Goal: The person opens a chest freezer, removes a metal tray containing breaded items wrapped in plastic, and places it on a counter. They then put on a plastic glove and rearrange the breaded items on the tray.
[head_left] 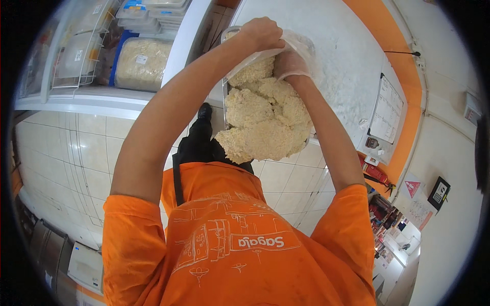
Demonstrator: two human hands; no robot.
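A pile of pale, crumb-coated breaded pieces (263, 120) fills a metal tray (225, 87) in front of me, overhanging its near end. My left hand (263, 34) is closed on the gathered edge of a clear plastic bag (301, 46) above the tray's far end. My right hand (291, 64) is inside the bag, covered by the thin plastic to about the wrist, just over the far pieces. The plastic and the hand's angle hide its fingers.
To the left, an open white freezer (178, 48) holds a large bagged pale block (143, 64), stacked plastic tubs (153, 15) and a wire basket (76, 64). Right of the tray is a white surface (347, 61). Beyond it are a whiteboard (387, 109) and a red fire extinguisher (375, 172).
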